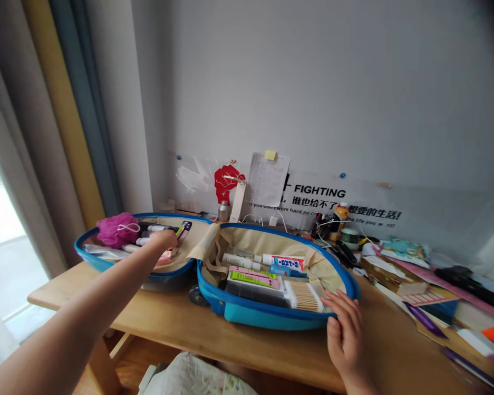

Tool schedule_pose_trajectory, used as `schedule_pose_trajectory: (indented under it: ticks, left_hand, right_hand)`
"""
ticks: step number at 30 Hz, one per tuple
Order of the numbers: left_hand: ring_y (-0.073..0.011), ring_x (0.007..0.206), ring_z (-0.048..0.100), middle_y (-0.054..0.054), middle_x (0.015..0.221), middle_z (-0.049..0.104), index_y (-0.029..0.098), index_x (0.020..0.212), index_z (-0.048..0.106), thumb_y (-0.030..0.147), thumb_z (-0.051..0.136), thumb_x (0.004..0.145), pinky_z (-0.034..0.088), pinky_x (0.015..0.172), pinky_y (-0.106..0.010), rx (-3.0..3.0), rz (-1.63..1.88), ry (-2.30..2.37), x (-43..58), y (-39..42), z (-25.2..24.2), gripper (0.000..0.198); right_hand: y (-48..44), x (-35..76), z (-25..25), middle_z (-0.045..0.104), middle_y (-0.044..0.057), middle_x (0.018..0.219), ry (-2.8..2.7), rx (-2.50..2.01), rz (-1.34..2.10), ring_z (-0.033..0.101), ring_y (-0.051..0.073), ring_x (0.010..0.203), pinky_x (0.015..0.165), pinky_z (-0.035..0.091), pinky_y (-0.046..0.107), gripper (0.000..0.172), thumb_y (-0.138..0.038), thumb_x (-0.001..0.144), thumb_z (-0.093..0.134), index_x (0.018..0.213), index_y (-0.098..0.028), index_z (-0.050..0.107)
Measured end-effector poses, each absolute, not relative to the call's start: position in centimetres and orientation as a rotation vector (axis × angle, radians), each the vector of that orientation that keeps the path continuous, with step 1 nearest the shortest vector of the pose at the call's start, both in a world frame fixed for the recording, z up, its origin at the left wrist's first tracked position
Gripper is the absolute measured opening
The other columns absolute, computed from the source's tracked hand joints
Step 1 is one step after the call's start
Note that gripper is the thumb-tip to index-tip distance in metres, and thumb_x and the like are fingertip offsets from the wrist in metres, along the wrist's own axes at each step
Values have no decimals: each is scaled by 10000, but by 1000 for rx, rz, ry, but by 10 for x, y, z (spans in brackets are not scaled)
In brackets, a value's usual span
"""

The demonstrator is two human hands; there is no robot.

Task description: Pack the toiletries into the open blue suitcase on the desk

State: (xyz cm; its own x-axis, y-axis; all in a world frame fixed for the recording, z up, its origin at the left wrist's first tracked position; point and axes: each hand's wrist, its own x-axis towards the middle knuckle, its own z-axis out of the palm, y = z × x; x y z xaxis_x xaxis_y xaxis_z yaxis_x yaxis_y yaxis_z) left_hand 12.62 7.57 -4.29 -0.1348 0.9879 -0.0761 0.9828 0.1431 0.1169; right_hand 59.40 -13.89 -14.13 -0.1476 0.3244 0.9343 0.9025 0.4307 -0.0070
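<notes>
A blue suitcase (267,318) with a beige lining lies unfolded on a wooden table. In its left half, my left hand (164,239) is closed, its fingertips mostly hidden, beside a slim black-and-green item (184,230). A purple bath puff (117,229) and several tubes sit near it. My right hand (348,323) rests on the right half's front rim, fingers apart. Close to those fingers is a pack of cotton swabs (302,295). A pink-and-green packet (255,278), a white toothpaste box (286,261), a small blue bottle (286,271) and white bottles (241,261) lie there too.
Behind the suitcase stand a metallic bottle (223,211) and a white upright stick-like device (239,201). Clutter covers the table's right side: an orange-capped bottle (340,219), a green-white jar (349,237), a purple object (425,319) and papers. Curtains (66,109) hang at left.
</notes>
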Motion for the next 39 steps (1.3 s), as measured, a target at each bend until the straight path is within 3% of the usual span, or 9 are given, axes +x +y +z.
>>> schedule_pose_trajectory:
  ticks: [4,10,16,22,26,29,35,39]
  left_hand:
    - [-467,1135,600,-253,1161,682,110,975,713,313,741,644,477,903,-551,1876,-58,2341,128,75,-46,389]
    - [-431,1114,623,-261,1148,690,74,974,710,291,668,718,487,900,-491,1863,31,2345,132,71,-48,338]
    - [-381,1081,654,-275,1125,689,71,1056,666,302,407,909,501,860,-431,1915,313,2308,135,68,-33,377]
    - [-199,854,686,-109,1031,712,149,1187,558,302,222,1001,496,694,-259,2083,571,2047,177,62,-1,413]
    - [-187,820,657,-40,942,705,185,1151,578,433,362,984,480,680,-246,2269,555,1782,224,34,5,369]
    - [-203,815,659,-44,931,709,190,1209,555,455,439,959,478,690,-261,2496,376,1488,254,3,1,383]
    - [-234,997,668,-79,1132,696,209,1214,576,415,542,929,486,826,-280,2775,6,1081,286,-34,-11,353]
    - [-235,1017,664,-91,1187,668,213,1210,608,383,598,896,499,852,-285,2836,-110,1003,296,-40,-14,357]
  right_hand:
    - [-139,594,-140,677,99,1093,-1689,-1073,-727,584,264,1167,1033,399,495,295,-275,973,367,1121,-225,618]
    - [-141,592,-137,672,104,1097,-1717,-1070,-768,569,261,1184,1041,389,470,308,-271,984,342,1131,-204,604]
    - [-141,594,-138,674,97,1090,-1716,-1088,-752,581,265,1169,1028,401,486,310,-288,986,342,1128,-225,610]
    - [-139,595,-140,674,99,1099,-1705,-1091,-719,578,270,1187,1042,396,500,310,-301,984,352,1135,-230,612]
    - [-138,595,-143,676,100,1099,-1691,-1087,-718,582,270,1176,1047,393,500,308,-302,981,356,1126,-226,617]
    - [-138,595,-144,679,100,1091,-1683,-1088,-725,588,269,1165,1046,395,497,314,-294,979,347,1118,-226,620]
    - [-140,594,-140,680,97,1096,-1707,-1085,-747,587,259,1164,1047,396,482,309,-271,975,351,1125,-221,616]
    - [-141,593,-138,680,94,1100,-1708,-1094,-743,590,263,1166,1040,403,483,306,-277,969,356,1128,-228,613]
